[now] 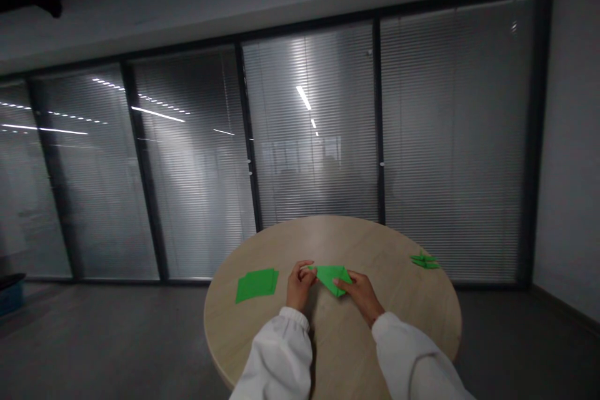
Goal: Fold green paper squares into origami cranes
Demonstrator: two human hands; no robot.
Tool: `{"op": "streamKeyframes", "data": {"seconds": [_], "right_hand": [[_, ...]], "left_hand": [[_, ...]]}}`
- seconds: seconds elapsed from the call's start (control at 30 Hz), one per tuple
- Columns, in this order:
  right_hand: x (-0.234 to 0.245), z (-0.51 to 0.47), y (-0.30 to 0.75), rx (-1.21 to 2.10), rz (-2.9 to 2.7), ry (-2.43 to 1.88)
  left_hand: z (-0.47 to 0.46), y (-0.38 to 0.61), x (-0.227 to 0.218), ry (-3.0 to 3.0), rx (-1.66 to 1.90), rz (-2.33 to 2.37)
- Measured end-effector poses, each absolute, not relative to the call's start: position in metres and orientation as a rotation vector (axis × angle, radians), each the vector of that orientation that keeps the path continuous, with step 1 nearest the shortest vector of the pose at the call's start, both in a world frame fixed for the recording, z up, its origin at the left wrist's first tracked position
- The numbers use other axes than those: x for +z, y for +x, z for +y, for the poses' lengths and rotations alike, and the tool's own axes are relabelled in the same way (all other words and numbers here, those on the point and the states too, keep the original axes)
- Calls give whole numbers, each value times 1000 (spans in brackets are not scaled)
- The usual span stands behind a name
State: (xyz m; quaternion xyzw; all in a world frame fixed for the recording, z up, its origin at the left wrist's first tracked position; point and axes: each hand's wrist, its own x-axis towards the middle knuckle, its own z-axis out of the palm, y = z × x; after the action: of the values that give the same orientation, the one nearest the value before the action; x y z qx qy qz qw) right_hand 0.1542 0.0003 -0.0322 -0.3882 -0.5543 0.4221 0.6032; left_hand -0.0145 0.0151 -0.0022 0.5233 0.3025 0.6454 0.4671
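A sheet of green paper [330,275], folded into a roughly triangular shape, is between my two hands over the middle of the round table. My left hand [301,279] pinches its left corner, with the fingers curled. On the other side, my right hand [360,289] grips the right part, its thumb lying on top of the paper and the other fingers partly hidden. Left of my hands lies a small stack of flat green paper sheets [256,284]. A folded green paper piece [424,260] rests near the table's right edge.
The round wooden table [328,234] stands in front of a glass partition with blinds [309,181]. A blue bin [12,295] is on the floor at the far left. A plain wall [569,156] rises at the right.
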Motion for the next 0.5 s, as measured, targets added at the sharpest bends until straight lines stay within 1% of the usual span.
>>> {"op": "streamKeyframes", "data": {"seconds": [0.2, 0.5], "right_hand": [[-39, -1, 149, 1122, -1395, -884], [-35, -6, 148, 1188, -1393, -890]], "left_hand": [[16, -18, -2, 1272, 1632, 781], [19, -21, -4, 1196, 1565, 903]]}}
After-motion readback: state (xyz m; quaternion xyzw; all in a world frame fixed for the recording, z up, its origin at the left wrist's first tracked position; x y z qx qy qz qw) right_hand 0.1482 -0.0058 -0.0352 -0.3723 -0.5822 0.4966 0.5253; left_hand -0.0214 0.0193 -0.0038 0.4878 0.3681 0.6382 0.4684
